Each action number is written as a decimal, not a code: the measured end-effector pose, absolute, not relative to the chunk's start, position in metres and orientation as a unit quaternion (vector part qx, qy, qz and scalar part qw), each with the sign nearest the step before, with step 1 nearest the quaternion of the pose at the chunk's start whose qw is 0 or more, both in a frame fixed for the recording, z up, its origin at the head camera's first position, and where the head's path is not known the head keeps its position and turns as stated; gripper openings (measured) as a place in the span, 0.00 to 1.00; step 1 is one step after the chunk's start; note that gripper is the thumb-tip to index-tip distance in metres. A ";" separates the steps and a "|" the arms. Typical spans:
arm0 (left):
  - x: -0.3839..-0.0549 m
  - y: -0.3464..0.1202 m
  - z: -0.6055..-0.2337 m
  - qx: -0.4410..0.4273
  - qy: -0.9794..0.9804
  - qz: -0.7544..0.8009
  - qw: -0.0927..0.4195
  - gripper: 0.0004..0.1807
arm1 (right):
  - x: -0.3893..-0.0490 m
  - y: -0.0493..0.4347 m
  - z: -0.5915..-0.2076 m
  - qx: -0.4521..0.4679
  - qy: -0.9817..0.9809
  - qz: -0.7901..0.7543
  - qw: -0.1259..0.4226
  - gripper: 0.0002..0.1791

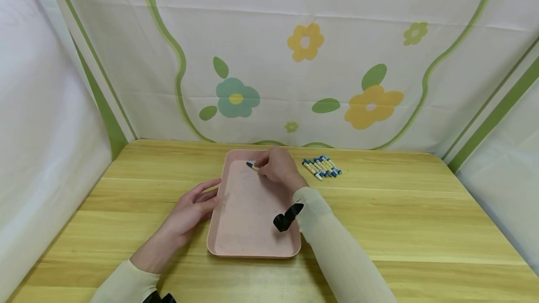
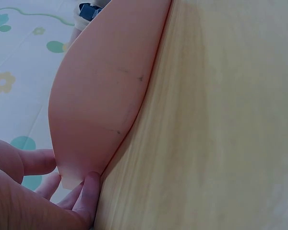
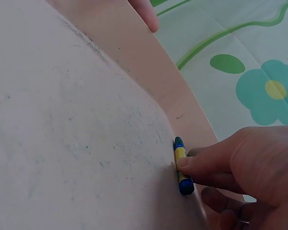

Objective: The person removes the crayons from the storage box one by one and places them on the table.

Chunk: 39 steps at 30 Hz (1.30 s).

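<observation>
A pink tray lies lengthwise on the wooden table. My right hand is over its far end and pinches a crayon between thumb and fingers. That crayon has a yellow wrapper with blue bands and a dark green tip, and it lies along the foot of the tray's far wall. At the tray's left side, the extended fingers of my left hand touch its outer wall. The left wrist view shows the fingertips against this wall, low down near the table.
Several crayons with yellow wrappers lie side by side in a row, right of the tray's far end. Small coloured marks dot the tray floor. Behind the table hangs a white cloth printed with flowers, and more cloth flanks both sides.
</observation>
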State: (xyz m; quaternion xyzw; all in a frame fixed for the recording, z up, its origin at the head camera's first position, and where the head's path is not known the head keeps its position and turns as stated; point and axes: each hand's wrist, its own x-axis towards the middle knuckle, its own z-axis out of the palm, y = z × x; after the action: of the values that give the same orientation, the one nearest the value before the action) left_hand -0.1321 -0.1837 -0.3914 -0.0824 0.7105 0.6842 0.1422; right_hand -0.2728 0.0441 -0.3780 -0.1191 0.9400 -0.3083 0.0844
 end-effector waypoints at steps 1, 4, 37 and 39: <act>-0.132 -0.184 -0.391 -0.082 0.711 0.684 0.142 0.32 | -0.273 0.044 -0.378 -0.118 0.940 -0.309 0.087 0.08; -0.132 -0.183 -0.392 -0.083 0.711 0.683 0.143 0.32 | -0.272 0.044 -0.377 -0.117 0.939 -0.312 0.090 0.07; -0.133 -0.184 -0.394 -0.075 0.709 0.687 0.139 0.32 | -0.257 0.086 -0.338 -0.068 0.908 -0.409 0.051 0.09; -0.132 -0.184 -0.394 -0.074 0.709 0.687 0.140 0.33 | -0.254 0.090 -0.337 -0.075 0.907 -0.413 0.042 0.09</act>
State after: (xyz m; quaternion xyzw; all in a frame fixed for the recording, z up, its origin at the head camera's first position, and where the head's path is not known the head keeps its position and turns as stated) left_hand -0.1323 -0.1842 -0.3938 -0.0743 0.7091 0.6871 0.1396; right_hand -0.2543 0.0903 -0.3373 -0.0748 0.9068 -0.4128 0.0416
